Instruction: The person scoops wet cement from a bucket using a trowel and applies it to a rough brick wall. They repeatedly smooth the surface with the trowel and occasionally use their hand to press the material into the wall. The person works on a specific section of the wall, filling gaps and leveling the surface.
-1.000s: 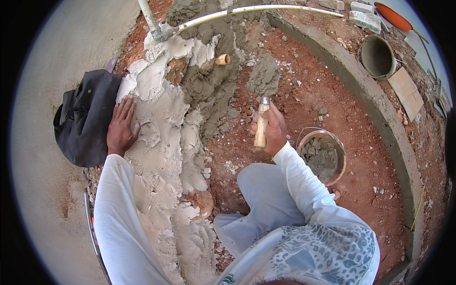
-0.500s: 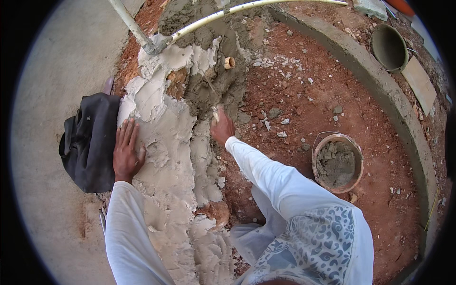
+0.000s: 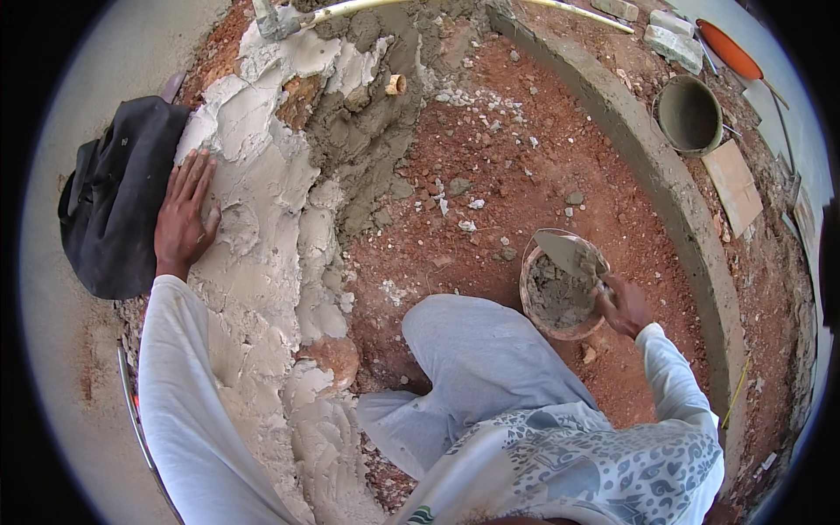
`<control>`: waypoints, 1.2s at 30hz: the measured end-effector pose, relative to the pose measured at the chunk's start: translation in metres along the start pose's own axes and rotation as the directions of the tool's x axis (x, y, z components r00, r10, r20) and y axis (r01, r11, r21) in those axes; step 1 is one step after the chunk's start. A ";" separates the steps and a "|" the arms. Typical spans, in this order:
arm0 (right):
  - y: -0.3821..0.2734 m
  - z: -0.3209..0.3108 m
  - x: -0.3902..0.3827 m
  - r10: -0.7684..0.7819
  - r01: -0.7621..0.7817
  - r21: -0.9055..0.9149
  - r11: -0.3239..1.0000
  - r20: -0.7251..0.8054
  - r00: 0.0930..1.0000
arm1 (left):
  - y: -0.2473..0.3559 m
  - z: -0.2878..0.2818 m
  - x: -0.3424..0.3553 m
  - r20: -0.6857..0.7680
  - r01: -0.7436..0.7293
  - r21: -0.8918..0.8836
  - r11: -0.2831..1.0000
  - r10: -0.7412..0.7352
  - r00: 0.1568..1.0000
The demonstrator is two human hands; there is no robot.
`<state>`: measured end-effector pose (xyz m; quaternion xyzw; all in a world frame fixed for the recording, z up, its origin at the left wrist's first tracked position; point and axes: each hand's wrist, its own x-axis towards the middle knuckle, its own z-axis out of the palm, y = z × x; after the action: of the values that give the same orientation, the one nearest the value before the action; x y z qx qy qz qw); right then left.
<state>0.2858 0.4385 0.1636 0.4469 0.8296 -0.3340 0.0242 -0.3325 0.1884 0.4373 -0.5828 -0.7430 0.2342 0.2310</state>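
My left hand [image 3: 186,214] lies open, fingers stretched, on the pale plaster band [image 3: 254,254], right beside a crumpled black cloth or bag [image 3: 114,201]. My right hand [image 3: 623,304] is closed on the handle of a trowel [image 3: 569,254], whose grey blade is tilted over a bucket [image 3: 529,284] of wet grey mortar on the red soil. Darker grey mortar [image 3: 359,131] lines the plaster's right side, with a short wooden-looking stub or fitting [image 3: 395,85] near its upper part.
A curved concrete edge [image 3: 665,201] bounds the soil on the right; beyond it lie an empty dark bucket [image 3: 687,114], a tan board [image 3: 731,188], blocks [image 3: 672,44] and an orange tool [image 3: 728,48]. White pipe [image 3: 577,16] crosses the top. Concrete floor [image 3: 70,350] runs along the left.
My right hand swept the trowel left onto the dark grey mortar, then carried it right and down into the bucket. My left hand stays on the plaster. The view has shifted slightly.
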 end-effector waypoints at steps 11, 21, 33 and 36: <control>0.031 0.100 0.005 0.037 0.074 -0.608 0.790 0.167 0.985 | -0.001 0.006 0.006 0.002 0.018 -0.055 0.998 -0.018 1.000; 0.096 0.103 0.024 0.269 -0.110 -0.514 0.851 0.245 0.932 | -0.011 0.032 -0.002 -0.070 0.053 -0.090 0.995 -0.060 0.996; 0.059 0.143 0.022 0.370 -0.378 -0.077 0.923 0.452 0.812 | -0.011 0.034 -0.005 -0.068 0.035 -0.064 0.997 -0.040 0.997; 0.092 0.145 -0.011 0.286 -0.390 0.264 0.882 0.357 0.889 | -0.010 0.042 -0.003 -0.133 0.026 -0.067 0.997 -0.035 0.991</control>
<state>0.3240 0.3819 0.0059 0.5262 0.6561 -0.5234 0.1369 -0.3649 0.1799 0.4104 -0.5928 -0.7420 0.1669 0.2649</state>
